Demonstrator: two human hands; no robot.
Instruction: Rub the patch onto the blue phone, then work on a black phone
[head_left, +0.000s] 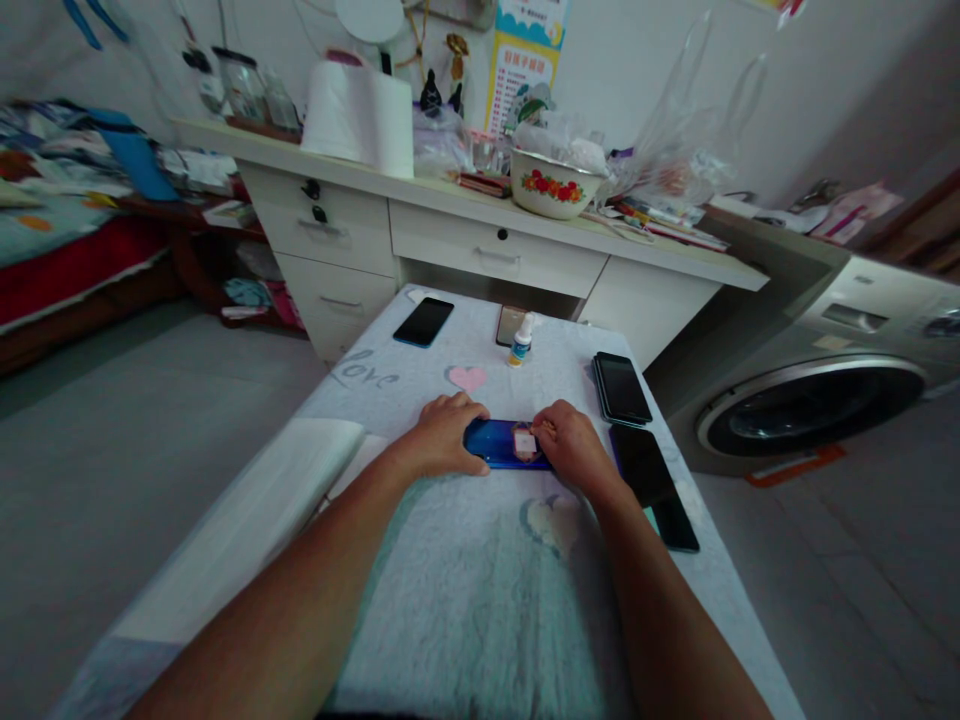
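Observation:
A blue smartphone [491, 440] lies back side up and crosswise on the cloth-covered table, with a pale square piece [525, 443] on its back. My left hand [448, 438] grips the phone's left end between thumb and fingers. On the right, my right hand [570, 445] has its fingers closed at the other end, over the phone's back beside the square piece. Whether those fingers pinch something small is hidden. Just beyond the phone stands a small spray bottle [520, 342] with a white top.
Dark phones [626, 388] lie along the right edge, with long black ones [654, 485] nearer me. Another phone [424, 322] lies far left, and one [510, 325] behind the bottle. A white roll [300, 480] lies at left. Beyond stand a drawer desk [442, 235] and a washing machine [825, 350].

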